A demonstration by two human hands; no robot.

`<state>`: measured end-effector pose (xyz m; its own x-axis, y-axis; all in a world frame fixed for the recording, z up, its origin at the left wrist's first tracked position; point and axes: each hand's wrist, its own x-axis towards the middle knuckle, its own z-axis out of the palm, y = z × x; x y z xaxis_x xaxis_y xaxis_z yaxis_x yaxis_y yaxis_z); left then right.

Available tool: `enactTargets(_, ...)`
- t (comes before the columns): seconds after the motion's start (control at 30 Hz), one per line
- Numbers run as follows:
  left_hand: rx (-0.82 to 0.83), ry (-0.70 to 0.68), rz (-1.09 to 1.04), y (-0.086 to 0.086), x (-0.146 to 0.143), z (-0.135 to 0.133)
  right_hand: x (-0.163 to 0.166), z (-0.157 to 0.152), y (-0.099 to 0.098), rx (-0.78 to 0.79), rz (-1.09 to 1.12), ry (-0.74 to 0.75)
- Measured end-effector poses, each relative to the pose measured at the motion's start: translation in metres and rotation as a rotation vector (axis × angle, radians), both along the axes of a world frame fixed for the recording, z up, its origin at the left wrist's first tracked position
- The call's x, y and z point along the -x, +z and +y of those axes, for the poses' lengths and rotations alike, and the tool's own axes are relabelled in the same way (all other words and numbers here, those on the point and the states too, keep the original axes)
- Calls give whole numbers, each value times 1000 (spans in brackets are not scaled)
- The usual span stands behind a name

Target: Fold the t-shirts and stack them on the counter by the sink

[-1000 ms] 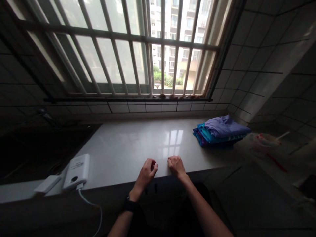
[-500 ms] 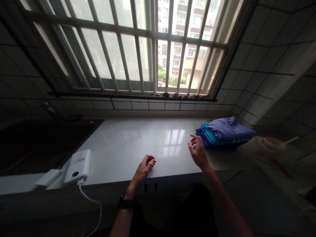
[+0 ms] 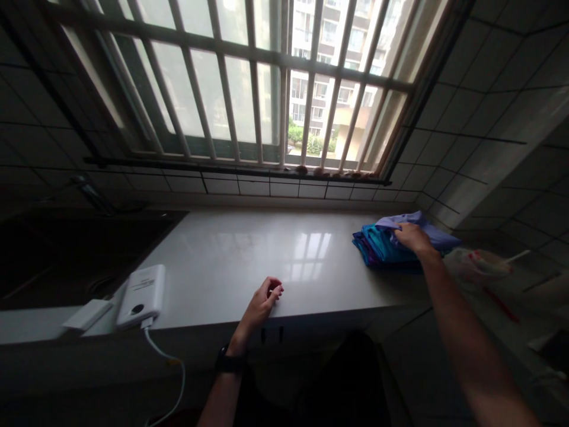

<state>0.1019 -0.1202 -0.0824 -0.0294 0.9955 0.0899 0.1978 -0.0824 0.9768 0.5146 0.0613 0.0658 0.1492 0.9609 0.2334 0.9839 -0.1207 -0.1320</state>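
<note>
Pale counter (image 3: 222, 267) below a barred window (image 3: 204, 83), my right hand (image 3: 412, 238) on the lavender cloth (image 3: 438, 232)

Nearest to me, a black watch (image 3: 229, 360) circles my left wrist. Off to the near left, a white cable (image 3: 184, 373) hangs past the counter's front edge, plugged into a white device (image 3: 144, 296). Just left of that lies a small white block (image 3: 89, 315).

My left hand (image 3: 263, 299) is at the near middle of the counter, its fingers loosely curled toward the thumb, grasping nothing that I can see. Over on the right, my right hand is closed on the near left part of the lavender cloth, which lies on top of a pile of folded blue and teal cloths (image 3: 377, 243). My knuckles hide the exact pinch.

Right of the pile, a clear plastic bundle (image 3: 478, 264) with red marks shows blurred, a red strip (image 3: 501, 303) on its near side. Far left, a dark sink (image 3: 169, 222) is set into the counter, with a faucet (image 3: 91, 193) behind it.

Beyond the counter runs a tiled wall (image 3: 284, 188), then the window; through its right half I see greenery (image 3: 315, 144) and a tall building (image 3: 331, 35).
</note>
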Motion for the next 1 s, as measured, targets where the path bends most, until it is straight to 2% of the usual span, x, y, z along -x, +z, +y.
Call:
enactTargets(0.07,-3,-3,10,1,0,-1,7,2,27,-258,50,36)
enactTargets(0.13,-10,-5,16,1,0,-2,25,-1,52,-558,131,180)
enactTargets(0.17,-13,-6,15,1,0,-2,38,-5,62,-654,178,289)
enactTargets(0.2,-13,-6,10,0,1,-1,53,-11,68,-693,220,409)
enactTargets(0.27,-9,-9,-8,-2,1,0,87,-26,67,-651,283,613)
enactTargets(0.3,-5,-11,-23,-4,1,0,105,-35,59,-593,305,687)
enactTargets(0.37,-5,-14,-65,-9,0,2,136,-52,31,-398,322,782)
enactTargets(0.47,-8,-13,-136,-15,-1,4,167,-77,-27,62,229,841)
enactTargets(0.53,-2,-14,-154,-18,-1,4,176,-88,-62,264,188,858)
enactTargets(0.6,-1,-20,-148,-19,0,5,179,-96,-86,268,199,775)
enactTargets(0.7,-7,-38,-130,-18,0,5,180,-102,-106,201,204,654)
enactTargets(0.87,-56,-74,-57,-14,0,2,192,-125,-126,241,160,604)
enactTargets(1.0,-63,-50,128,-10,1,0,200,-154,-128,284,289,627)
